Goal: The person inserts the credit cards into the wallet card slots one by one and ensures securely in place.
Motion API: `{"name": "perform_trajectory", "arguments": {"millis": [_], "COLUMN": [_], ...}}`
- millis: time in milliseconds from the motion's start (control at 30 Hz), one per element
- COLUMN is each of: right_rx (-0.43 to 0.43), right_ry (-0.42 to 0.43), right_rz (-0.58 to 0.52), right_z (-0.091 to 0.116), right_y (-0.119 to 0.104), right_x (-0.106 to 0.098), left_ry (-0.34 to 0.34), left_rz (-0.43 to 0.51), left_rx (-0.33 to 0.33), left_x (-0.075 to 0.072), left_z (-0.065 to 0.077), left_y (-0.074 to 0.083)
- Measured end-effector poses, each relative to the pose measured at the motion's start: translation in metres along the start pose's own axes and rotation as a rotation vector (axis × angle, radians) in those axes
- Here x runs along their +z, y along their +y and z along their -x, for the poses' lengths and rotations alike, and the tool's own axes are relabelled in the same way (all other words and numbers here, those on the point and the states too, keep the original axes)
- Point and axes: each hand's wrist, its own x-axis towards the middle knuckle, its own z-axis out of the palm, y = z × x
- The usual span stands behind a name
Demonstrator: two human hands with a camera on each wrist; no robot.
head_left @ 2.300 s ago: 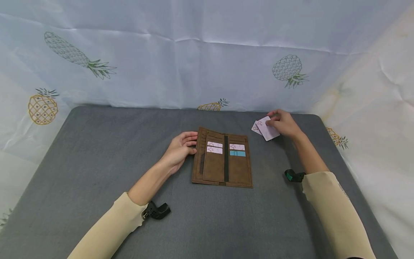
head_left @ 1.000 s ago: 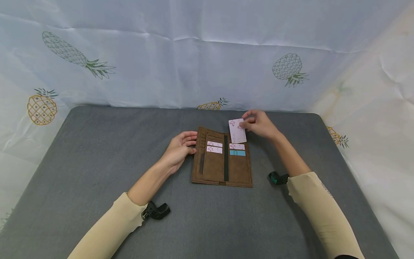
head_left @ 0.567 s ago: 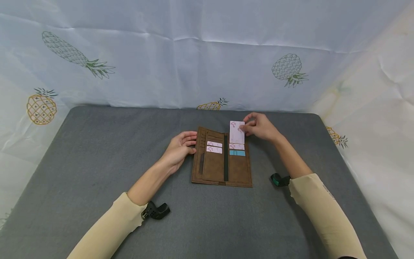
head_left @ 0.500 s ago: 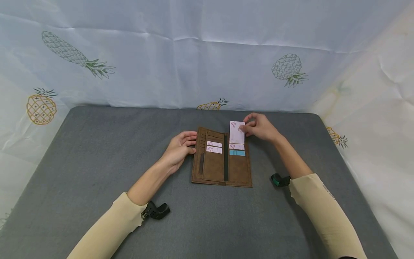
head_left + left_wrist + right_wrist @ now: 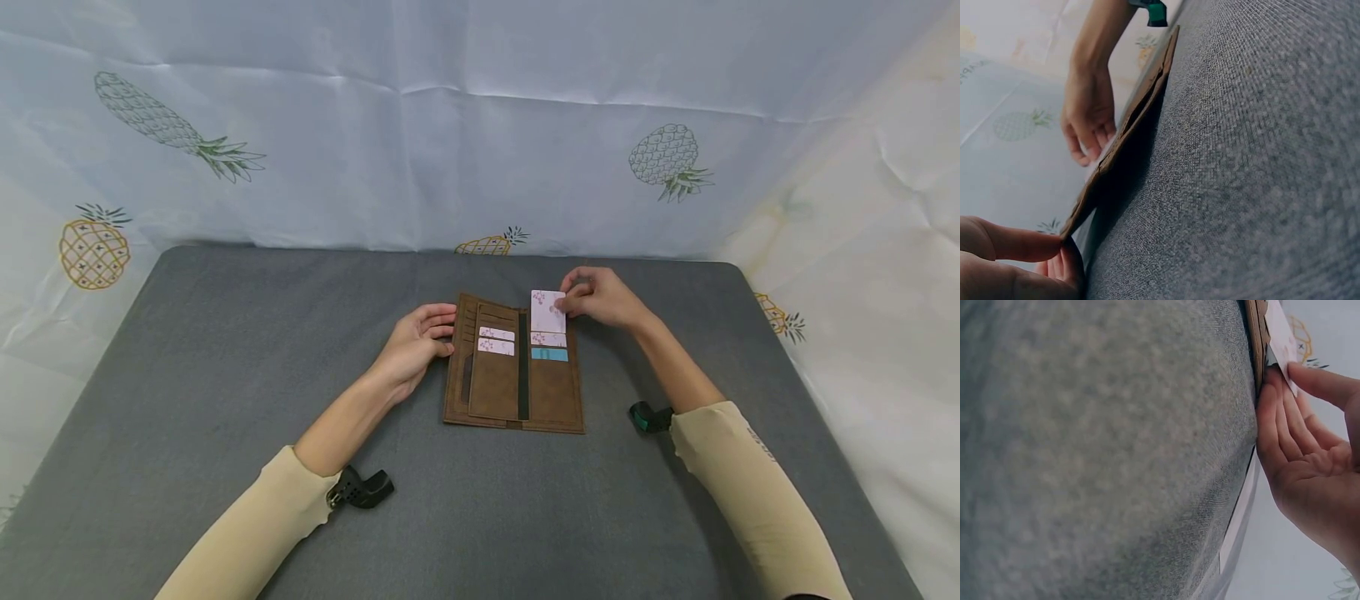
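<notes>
A brown wallet (image 5: 551, 400) lies spread open on the table. My left hand (image 5: 416, 346) pinches its left edge, thumb above and fingers beneath, and the left wrist view shows that edge lifted off the cloth. My right hand (image 5: 603, 296) holds a white card with pink flowers (image 5: 547, 310) between thumb and fingers at the wallet's top right. The card's lower end is hidden, apparently inside a slot. Below it in the right panel show another flowered card (image 5: 548, 339) and a blue card (image 5: 550, 355). Two flowered cards (image 5: 497, 347) sit in left-panel slots.
The grey table (image 5: 300, 308) reaches back to a pale curtain (image 5: 360, 167) printed with pineapples. Near the far table edge in the right wrist view is a thin white strip (image 5: 1238, 515); its kind is unclear. Black wrist devices (image 5: 363, 487) hang from both sleeves.
My right hand has brought the flowered card left from beside the wallet to its top right. Since half a second ago the card has slid slightly down into the wallet. The left hand stays put.
</notes>
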Motion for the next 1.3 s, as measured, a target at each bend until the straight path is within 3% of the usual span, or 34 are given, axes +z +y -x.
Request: {"name": "perform_trajectory", "arguments": {"millis": [267, 700, 1300], "right_rx": [-0.027, -0.082, -0.102], "right_ry": [-0.056, -0.179, -0.199], "right_rz": [0.101, 0.073, 0.115], "right_z": [0.0024, 0.0039, 0.0043], "right_y": [-0.0013, 0.0015, 0.0014], "right_x": [-0.0021, -0.0058, -0.0087], "left_ry": [-0.001, 0.000, -0.003], "left_rz": [-0.003, -0.003, -0.003], "left_rx": [0.003, 0.001, 0.003], "left_x": [0.0007, 0.0004, 0.0010], "left_z": [0.0004, 0.0009, 0.0017], "left_y": [0.0003, 0.0007, 0.0021]}}
